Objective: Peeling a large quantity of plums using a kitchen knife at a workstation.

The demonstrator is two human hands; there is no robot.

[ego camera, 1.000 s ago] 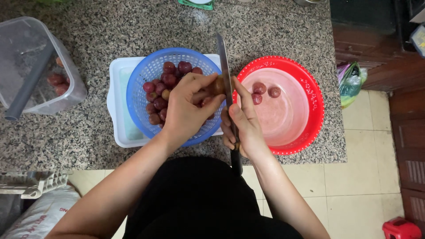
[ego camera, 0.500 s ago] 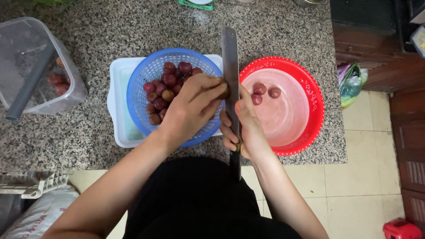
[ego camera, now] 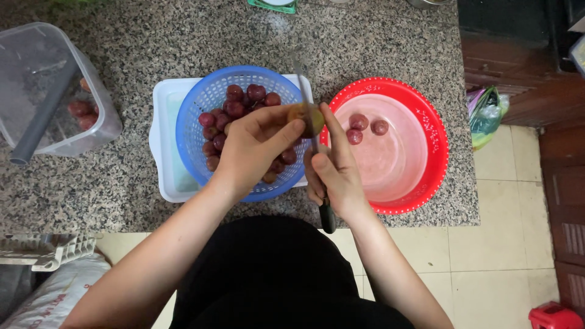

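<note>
Over the blue basket of dark red fruits, my left hand pinches one cut fruit between its fingertips. My right hand is closed around a knife, its blade against that fruit, beside the red bowl.

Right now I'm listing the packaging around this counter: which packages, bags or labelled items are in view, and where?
Plastic bag: green and clear, crumpled, beside the counter's right end.
Sack: white woven, bottom left on the floor.
Green-edged item: top edge of the counter, mostly cut off; kind unclear.
No screens or signs.
</note>
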